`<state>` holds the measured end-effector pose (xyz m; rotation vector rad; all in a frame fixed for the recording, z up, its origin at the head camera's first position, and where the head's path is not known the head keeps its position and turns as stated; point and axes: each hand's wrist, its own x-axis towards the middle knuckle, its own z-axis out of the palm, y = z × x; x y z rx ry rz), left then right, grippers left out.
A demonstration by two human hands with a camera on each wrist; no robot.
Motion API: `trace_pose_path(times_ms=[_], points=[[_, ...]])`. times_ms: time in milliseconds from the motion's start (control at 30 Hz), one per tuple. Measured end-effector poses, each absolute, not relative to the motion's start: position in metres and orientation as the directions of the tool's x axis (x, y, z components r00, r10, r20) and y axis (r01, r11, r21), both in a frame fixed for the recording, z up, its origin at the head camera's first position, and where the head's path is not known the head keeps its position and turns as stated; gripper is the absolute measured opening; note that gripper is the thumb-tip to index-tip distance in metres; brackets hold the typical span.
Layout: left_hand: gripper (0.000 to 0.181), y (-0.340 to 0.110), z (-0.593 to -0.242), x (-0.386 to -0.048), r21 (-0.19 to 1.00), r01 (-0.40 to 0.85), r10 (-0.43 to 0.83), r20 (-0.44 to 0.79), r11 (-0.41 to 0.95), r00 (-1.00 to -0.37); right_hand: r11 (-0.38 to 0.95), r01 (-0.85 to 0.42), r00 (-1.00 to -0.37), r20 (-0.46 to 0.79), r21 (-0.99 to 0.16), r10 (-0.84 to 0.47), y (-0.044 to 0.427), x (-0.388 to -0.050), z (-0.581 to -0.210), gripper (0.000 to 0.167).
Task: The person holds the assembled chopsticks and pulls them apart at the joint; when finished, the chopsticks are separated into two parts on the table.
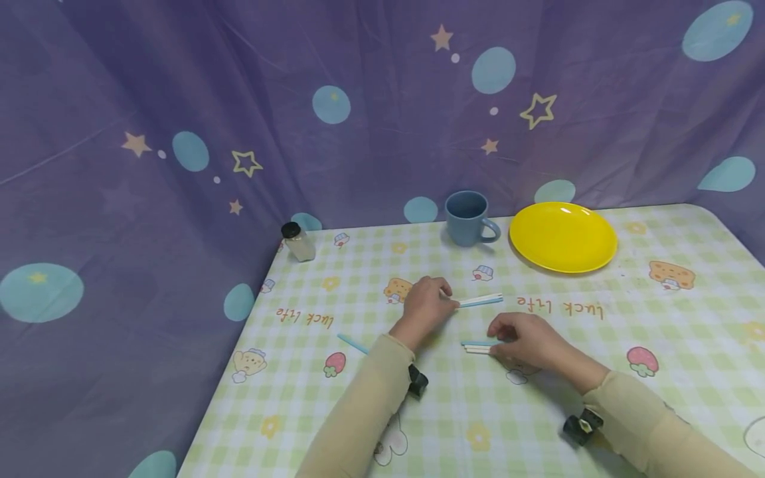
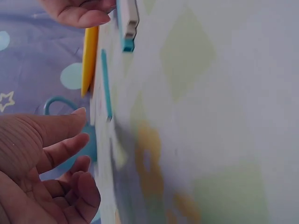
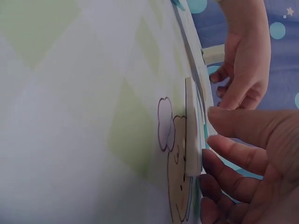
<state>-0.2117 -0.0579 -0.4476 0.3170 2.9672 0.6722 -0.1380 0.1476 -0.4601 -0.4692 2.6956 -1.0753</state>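
Observation:
My left hand (image 1: 425, 305) is at the near end of a small group of slim sticks, a white stick (image 1: 481, 298) beside a blue stick (image 1: 487, 302). In the left wrist view its fingers are loosely bent, with a gap between thumb and forefinger and no stick between them. My right hand (image 1: 528, 338) hovers at the right end of a second group, a blue stick (image 1: 478, 343) lying along white sticks (image 1: 477, 350). Its thumb and fingers are loosely curved close beside a white stick (image 3: 192, 135); whether they touch it is unclear.
Another blue stick (image 1: 352, 343) lies partly behind the left forearm. Along the back stand a blue mug (image 1: 465, 222), a yellow plate (image 1: 562, 239) and a small black-capped jar (image 1: 301, 244). A checked cloth (image 1: 478, 405) covers the table, with a purple curtain (image 1: 370, 159) behind.

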Motion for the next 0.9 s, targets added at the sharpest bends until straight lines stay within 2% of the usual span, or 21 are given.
trace_pose_path(times_ms=[233, 533, 900], points=[[0.016, -0.088, -0.441, -0.200, 0.452, 0.207, 0.242, -0.020, 0.868, -0.970, 0.647, -0.291, -0.939, 0.080, -0.705, -0.335, 0.139, -0.137, -0.456, 0.016], [0.016, -0.130, -0.436, -0.184, 0.476, 0.230, 0.265, -0.006, 0.849, -0.964, 0.583, -0.370, -0.913, 0.164, -0.723, -0.375, 0.114, -0.134, -0.453, 0.014], [0.014, -0.179, -0.432, -0.171, 0.497, 0.272, 0.315, -0.004, 0.824, -0.949, 0.566, -0.450, -0.860, 0.163, -0.691, -0.484, 0.071, -0.130, -0.459, 0.016]])
